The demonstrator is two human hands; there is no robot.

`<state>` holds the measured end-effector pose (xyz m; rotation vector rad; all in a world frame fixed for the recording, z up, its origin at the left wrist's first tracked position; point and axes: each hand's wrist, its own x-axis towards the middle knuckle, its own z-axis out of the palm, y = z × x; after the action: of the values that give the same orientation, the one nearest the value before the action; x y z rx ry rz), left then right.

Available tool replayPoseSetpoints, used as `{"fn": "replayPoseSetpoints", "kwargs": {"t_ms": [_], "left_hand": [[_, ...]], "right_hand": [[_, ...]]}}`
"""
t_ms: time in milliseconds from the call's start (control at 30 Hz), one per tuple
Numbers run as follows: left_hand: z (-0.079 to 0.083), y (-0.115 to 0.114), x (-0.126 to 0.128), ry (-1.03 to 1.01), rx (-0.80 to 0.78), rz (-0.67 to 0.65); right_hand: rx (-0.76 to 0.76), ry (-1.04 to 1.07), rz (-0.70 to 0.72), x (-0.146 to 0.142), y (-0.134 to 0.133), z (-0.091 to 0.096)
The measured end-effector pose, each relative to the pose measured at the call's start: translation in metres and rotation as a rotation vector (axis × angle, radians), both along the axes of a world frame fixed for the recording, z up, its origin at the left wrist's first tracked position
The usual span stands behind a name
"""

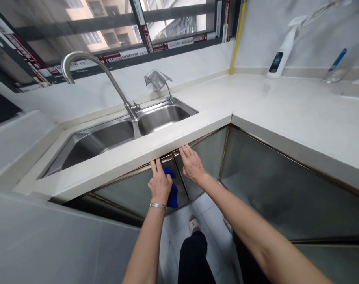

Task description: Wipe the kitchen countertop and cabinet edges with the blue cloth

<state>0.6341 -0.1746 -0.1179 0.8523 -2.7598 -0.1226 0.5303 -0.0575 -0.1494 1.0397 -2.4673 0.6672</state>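
Note:
Below the sink's front counter edge, two greenish glass cabinet doors meet in their brown metal frames. My left hand (160, 184), with a bracelet at the wrist, holds a bright blue cloth (173, 195) that hangs from its thumb side. Two of its fingers reach up to the top frame of the left cabinet door (123, 193). My right hand (192, 163) has its fingertips hooked at the top frame of the right cabinet door (210, 152), close to the seam. The fingertips are partly hidden at the frame.
A double steel sink (136, 129) with a curved faucet (108, 75) is set in the white countertop (279, 98). On the counter stand a white spray bottle (285, 51) and a clear bottle (334, 75). Tiled floor (204, 203) lies below; a grey panel (64, 240) borders the left.

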Motion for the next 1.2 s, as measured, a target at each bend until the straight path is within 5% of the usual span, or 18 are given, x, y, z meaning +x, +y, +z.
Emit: {"fn": "replayPoseSetpoints", "kwargs": {"t_ms": [367, 533, 700, 767, 1000, 1200], "left_hand": [[-0.007, -0.011, 0.001, -0.019, 0.015, -0.04], [-0.004, -0.01, 0.003, -0.039, 0.005, -0.04], [-0.01, -0.012, 0.001, -0.03, -0.011, -0.038], [-0.011, -0.012, 0.0, -0.03, -0.013, -0.037], [-0.009, -0.011, -0.002, -0.047, -0.001, -0.016], [-0.008, -0.012, -0.001, -0.053, 0.035, -0.022]], "right_hand": [[-0.035, -0.009, -0.026, 0.001, -0.004, -0.004], [-0.479, -0.11, -0.003, 0.009, 0.0, -0.022], [-1.132, -0.881, -0.122, 0.001, -0.005, -0.029], [-1.272, -1.095, -0.141, -0.009, -0.009, -0.023], [-1.34, -1.253, -0.148, -0.03, -0.021, 0.002], [-1.256, -1.209, -0.188, -0.029, -0.027, 0.012]]}}
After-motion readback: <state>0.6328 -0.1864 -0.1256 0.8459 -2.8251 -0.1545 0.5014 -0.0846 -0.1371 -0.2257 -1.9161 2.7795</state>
